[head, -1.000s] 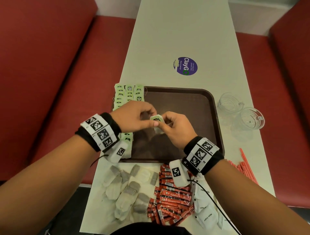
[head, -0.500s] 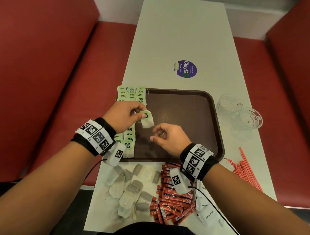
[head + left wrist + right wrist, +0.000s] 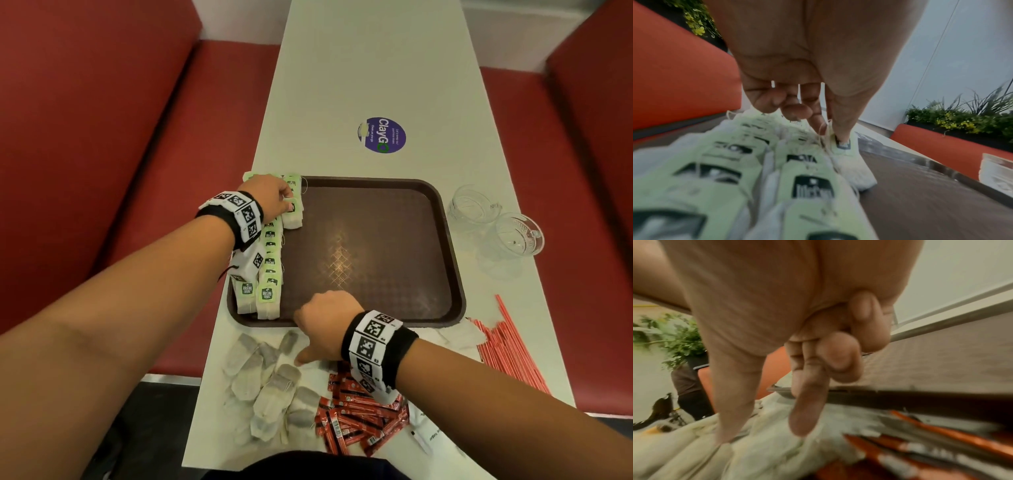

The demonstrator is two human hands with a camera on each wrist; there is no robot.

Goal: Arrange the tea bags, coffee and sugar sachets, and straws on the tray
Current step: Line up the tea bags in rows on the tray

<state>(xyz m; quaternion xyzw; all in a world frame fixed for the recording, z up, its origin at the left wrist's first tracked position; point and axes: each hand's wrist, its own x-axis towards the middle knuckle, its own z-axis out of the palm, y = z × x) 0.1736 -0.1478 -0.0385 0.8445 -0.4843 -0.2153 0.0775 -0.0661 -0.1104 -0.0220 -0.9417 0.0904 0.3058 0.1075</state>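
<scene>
The left hand [image 3: 270, 197] sits at the tray's ten o'clock corner, thumb and forefinger pinching the green tag of a tea bag [image 3: 294, 216] whose white pouch lies flat on the tray floor (the left wrist view shows the thumb [image 3: 840, 123] pressed right on the tag's dark logo, the other fingers curled in above). That bag lies just beside the rows of tagged tea bags [image 3: 269, 270] that run along the tray's nine o'clock edge, overlapping like shingles from the far corner to the near rim.

The right hand [image 3: 325, 325] hangs over the tray's six o'clock rim, holding nothing: forefinger and thumb reach down toward the loose tea bags [image 3: 263, 380] heaped on the table, thumb tip touching one, the outer fingers curled into the palm.

The brown tray [image 3: 448, 240] lies in the middle of the white table [image 3: 359, 68]. At five o'clock from the right hand sits a pile of red coffee sachets [image 3: 356, 421], with white sugar sachets [image 3: 428, 435] just beyond it. Red straws [image 3: 507, 346] lie bundled at the tray's four o'clock corner. Two clear glass cups [image 3: 496, 226] stand at its two o'clock side, and a purple round sticker [image 3: 383, 135] lies at twelve o'clock.
</scene>
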